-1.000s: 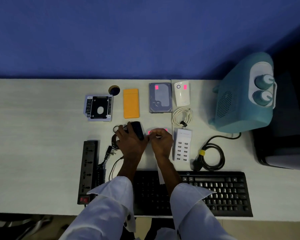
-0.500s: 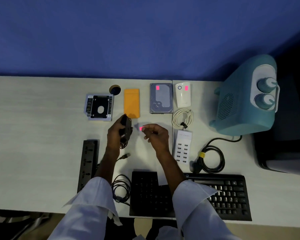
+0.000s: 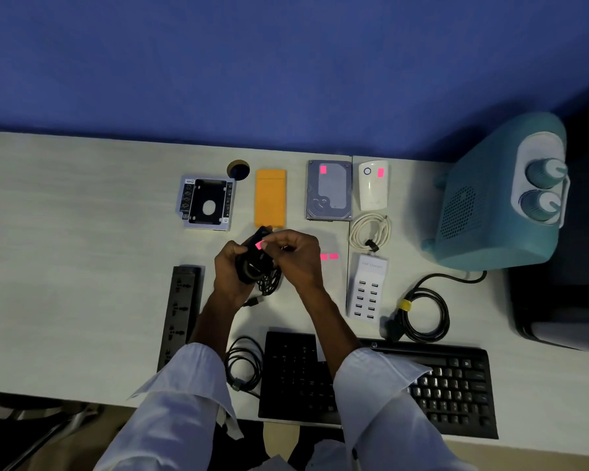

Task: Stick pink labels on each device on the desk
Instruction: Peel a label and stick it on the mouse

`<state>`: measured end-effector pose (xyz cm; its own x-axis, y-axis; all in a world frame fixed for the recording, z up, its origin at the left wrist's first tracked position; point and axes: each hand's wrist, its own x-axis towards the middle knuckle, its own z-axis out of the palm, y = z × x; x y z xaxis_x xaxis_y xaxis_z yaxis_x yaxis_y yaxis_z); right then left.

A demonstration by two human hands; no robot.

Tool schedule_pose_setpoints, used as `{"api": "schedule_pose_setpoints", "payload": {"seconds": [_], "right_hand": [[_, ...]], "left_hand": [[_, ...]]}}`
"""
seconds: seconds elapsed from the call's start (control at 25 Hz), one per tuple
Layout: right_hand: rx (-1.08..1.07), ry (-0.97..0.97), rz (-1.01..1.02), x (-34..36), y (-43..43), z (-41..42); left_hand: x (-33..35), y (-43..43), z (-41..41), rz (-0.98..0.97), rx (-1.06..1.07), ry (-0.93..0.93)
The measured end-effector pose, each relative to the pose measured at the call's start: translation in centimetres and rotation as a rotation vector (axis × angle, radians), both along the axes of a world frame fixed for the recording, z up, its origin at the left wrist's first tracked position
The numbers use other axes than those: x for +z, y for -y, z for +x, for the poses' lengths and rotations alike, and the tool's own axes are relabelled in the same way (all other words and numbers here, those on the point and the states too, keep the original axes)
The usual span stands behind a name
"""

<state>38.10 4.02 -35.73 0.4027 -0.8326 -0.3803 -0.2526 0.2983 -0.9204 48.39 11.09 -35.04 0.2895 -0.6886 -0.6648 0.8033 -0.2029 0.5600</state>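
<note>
My left hand [image 3: 230,270] holds a black mouse [image 3: 256,253] with its coiled cable above the desk [image 3: 82,266], just below the orange case [image 3: 270,198]. My right hand [image 3: 296,256] pinches a pink label [image 3: 259,245] against the mouse's top. Spare pink labels [image 3: 329,256] lie on the desk right of my right hand. The hard drive [image 3: 329,190] and the white plug device [image 3: 373,185] each carry a pink label. The drive caddy [image 3: 206,207], the white USB charger [image 3: 366,288] and the black power strip [image 3: 181,314] show no label.
A black keyboard [image 3: 449,385] lies along the near edge under my forearms, with a black cable coil [image 3: 245,363] to its left. A white cable [image 3: 369,231] and a black power cord [image 3: 422,316] lie at the right. A teal appliance [image 3: 497,195] stands far right.
My left hand lifted the mouse off the desk and turned it. My right hand brought a pink label from the sheet over to the mouse and now presses it on.
</note>
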Motion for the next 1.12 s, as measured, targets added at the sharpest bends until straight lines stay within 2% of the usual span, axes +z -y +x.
{"api": "schedule_pose_setpoints", "payload": {"seconds": [0.44, 0.92, 1.04, 1.12], "right_hand": [[0.007, -0.094, -0.094, -0.8, 0.0, 0.6], [-0.047, -0.183, 0.055, -1.9, 0.4, 0.5], [-0.046, -0.186, 0.046, -2.1, 0.3, 0.4], [-0.093, -0.141, 0.024, -2.2, 0.0, 0.0]], "left_hand": [[-1.0, 0.2, 0.2, 0.011, 0.038, -0.015], [-1.8, -0.6, 0.8, 0.045, -0.027, 0.019], [-2.1, -0.5, 0.9, 0.04, -0.029, 0.05], [-2.0, 0.1, 0.7, 0.047, -0.051, 0.154]]}}
